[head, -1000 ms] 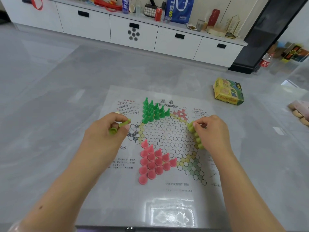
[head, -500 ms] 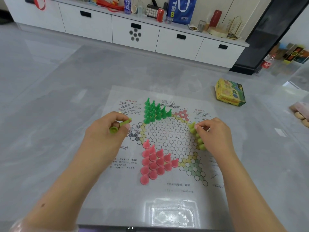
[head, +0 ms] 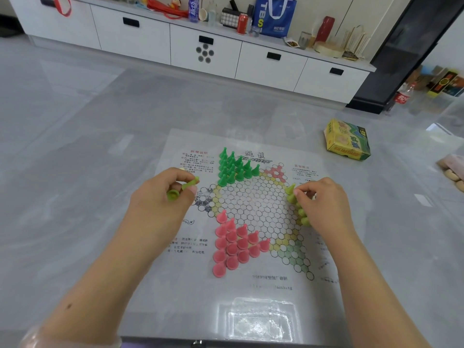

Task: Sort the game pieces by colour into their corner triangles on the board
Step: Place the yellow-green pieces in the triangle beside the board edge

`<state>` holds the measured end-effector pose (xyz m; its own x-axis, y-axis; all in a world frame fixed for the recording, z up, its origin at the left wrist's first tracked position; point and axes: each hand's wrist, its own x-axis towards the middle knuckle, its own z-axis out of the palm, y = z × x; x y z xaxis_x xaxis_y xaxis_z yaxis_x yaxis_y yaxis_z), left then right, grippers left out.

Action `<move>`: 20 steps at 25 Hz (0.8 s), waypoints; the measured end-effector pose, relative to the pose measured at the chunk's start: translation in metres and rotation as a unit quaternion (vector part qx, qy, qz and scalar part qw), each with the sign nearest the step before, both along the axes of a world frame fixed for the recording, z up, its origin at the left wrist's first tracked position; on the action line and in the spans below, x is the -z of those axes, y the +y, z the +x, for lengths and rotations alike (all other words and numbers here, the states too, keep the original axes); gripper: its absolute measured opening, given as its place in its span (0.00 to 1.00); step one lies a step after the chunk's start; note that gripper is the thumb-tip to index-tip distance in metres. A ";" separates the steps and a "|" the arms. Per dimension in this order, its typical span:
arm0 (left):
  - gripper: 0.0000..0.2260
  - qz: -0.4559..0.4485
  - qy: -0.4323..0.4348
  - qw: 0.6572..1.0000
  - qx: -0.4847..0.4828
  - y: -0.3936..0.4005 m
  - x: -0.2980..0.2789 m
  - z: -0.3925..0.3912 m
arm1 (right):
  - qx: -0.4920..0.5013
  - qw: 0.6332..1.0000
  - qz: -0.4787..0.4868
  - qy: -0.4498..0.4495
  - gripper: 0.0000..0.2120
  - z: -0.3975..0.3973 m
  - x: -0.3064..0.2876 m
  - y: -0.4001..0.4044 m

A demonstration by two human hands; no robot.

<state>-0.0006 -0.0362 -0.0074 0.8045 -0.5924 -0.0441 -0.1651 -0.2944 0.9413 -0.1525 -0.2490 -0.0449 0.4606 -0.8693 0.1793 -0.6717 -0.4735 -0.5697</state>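
The printed paper star board lies at frame centre. The dark green plastic cones and pink plastic cones fill their triangles. At mid-right, the right hand pinches one of the yellow-green cones in an unfinished row. At mid-left, the left hand pinches spare yellow-green pawns.

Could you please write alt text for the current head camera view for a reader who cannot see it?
A person's left hand holds a yellow-green piece beside a paper board; the right hand pinches another at the right corner. Dark green pieces and pink pieces fill two corners.
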 end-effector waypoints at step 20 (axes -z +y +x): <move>0.05 -0.019 -0.006 0.989 0.147 -0.012 -0.002 -0.032 | -0.212 0.949 0.145 -0.180 0.06 0.008 -0.066 0.099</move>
<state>-0.0328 -0.0480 -0.0056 0.5971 -0.8021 -0.0079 -0.2505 -0.1958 0.9481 -0.1447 -0.1499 0.0214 0.7343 -0.6565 0.1728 -0.1924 -0.4453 -0.8744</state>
